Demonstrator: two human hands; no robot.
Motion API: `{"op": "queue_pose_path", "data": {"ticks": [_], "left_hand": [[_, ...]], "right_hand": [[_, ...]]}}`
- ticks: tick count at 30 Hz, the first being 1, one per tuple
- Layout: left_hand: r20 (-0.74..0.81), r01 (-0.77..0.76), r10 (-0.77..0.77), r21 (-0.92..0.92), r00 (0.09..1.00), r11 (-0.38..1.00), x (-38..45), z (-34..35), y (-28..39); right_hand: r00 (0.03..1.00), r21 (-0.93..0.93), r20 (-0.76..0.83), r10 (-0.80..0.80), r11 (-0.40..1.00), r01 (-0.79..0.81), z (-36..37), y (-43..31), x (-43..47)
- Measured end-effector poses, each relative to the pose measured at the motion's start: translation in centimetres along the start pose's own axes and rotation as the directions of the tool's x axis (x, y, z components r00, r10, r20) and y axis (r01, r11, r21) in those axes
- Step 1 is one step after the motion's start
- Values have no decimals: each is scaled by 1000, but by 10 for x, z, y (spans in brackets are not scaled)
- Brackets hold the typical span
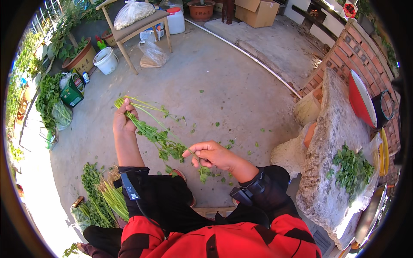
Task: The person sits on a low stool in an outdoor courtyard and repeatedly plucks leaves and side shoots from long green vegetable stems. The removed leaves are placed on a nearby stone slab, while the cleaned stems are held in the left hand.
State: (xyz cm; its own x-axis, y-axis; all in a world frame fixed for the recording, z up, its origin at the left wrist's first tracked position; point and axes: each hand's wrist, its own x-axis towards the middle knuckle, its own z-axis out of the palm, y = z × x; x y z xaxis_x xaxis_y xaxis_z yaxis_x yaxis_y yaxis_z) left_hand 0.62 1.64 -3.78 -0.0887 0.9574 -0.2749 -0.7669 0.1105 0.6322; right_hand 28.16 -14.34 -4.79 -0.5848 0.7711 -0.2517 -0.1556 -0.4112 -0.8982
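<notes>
My left hand [125, 116] is closed around the stem ends of a bunch of leafy green herbs [151, 133], which looks like cilantro. The leafy part slants down to the right, and a few thin stems stand apart from the bunch. At the lower right of the bunch, my right hand [211, 155] pinches one long stem between thumb and fingers, with its leafy tip [204, 174] hanging just below. Loose leaves [217, 124] are scattered on the concrete floor around and beyond my right hand. More picked greens [353, 171] lie on clear plastic on the stone table at the right.
A rough stone table [326, 142] stands at my right, with a red basin [362, 98] near its far end. Piled greens with roots [113, 196] lie at my lower left, near another person's dark-clothed leg [101, 238]. A wooden chair [142, 25] and a white bucket [106, 60] stand ahead.
</notes>
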Motion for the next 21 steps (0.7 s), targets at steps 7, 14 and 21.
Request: {"op": "queue_pose_path", "data": {"ticks": [7, 14, 21], "left_hand": [[-22, -10, 9, -53, 1000, 999, 3, -14, 14], [-69, -39, 36, -46, 997, 998, 2, -15, 19], [-41, 30, -33, -75, 999, 997, -3, 4, 1]], "right_hand": [[999, -124, 15, 44, 991, -41, -5, -3, -5], [996, -181, 0, -86, 980, 85, -13, 14, 2], [943, -215, -298, -148, 973, 85, -6, 3, 0]]}}
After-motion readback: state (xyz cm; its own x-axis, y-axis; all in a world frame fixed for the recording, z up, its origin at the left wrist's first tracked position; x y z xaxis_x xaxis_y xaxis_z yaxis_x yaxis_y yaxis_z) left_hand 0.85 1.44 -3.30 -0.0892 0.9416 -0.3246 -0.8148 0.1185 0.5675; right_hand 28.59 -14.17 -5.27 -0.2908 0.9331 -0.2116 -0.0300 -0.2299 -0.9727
